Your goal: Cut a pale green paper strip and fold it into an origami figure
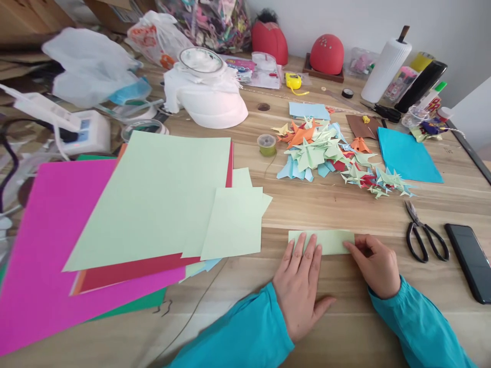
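A pale green strip of folded paper lies flat on the wooden table in front of me. My left hand is open, its fingertips pressing on the strip's left part and the thumb stretched out to the right. At the strip's right end, my right hand pinches the edge between thumb and fingers. Left of the strip are square pale green sheets, overlapping a stack of larger sheets. Beyond it sits a pile of folded paper stars in green, orange, blue and red.
Black-handled scissors and a phone lie to the right. A blue cloth-like square is behind them. A large pale green sheet and a magenta sheet cover the left. A spool stands near the stars.
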The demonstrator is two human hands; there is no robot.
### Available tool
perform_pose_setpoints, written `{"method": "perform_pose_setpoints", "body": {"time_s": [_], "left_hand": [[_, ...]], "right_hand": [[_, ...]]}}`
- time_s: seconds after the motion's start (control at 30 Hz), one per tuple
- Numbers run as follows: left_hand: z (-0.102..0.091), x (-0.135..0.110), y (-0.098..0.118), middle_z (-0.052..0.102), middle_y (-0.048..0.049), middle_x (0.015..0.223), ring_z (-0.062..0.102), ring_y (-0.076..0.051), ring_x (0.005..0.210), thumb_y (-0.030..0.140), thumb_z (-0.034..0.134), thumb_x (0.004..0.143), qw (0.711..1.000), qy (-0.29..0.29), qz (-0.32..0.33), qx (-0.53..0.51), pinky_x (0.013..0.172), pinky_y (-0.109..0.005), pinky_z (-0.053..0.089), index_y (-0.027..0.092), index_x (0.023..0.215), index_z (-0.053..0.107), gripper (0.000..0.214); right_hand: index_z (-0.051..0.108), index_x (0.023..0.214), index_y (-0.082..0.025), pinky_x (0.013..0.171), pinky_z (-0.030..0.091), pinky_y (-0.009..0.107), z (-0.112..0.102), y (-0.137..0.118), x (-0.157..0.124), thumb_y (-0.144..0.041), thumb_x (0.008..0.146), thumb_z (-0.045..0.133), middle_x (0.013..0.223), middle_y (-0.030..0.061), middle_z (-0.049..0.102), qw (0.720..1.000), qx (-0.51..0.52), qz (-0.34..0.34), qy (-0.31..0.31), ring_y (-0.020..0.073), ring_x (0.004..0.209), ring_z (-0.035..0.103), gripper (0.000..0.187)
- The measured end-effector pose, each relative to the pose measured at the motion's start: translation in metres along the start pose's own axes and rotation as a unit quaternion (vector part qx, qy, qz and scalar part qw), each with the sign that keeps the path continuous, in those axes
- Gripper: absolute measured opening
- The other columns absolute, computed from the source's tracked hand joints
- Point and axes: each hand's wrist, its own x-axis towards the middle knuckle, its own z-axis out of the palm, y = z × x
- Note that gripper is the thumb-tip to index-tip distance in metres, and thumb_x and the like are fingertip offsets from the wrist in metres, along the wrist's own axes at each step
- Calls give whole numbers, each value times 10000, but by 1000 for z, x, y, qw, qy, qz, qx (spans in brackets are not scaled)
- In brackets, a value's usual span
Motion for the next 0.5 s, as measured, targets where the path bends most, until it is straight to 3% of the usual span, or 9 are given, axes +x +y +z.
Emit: {"method": "perform_pose_setpoints", "body": {"time_s": [0.2, 0.5], "left_hand": [[3, -1, 3, 189, -182, 1441, 90, -369, 1320, 633, 319, 773, 1000, 7, -15, -2, 1049, -513, 102, 47, 1342, 293, 817], [5, -2, 3, 181, -182, 1443, 79, -385, 1317, 641, 381, 735, 1000, 2, -20, 2, 1031, -540, 127, 61, 1345, 289, 847]], "right_hand": [[568, 862, -199, 473, 431, 229, -2, -4, -2, -481, 666, 633, 552, -31, 632, 997, 12, 74, -4, 116, 426, 515, 350], [538, 865, -209, 500, 437, 249, -6, -6, -3, -501, 671, 610, 568, -23, 658, 993, 19, 112, -22, 136, 444, 554, 358]]}}
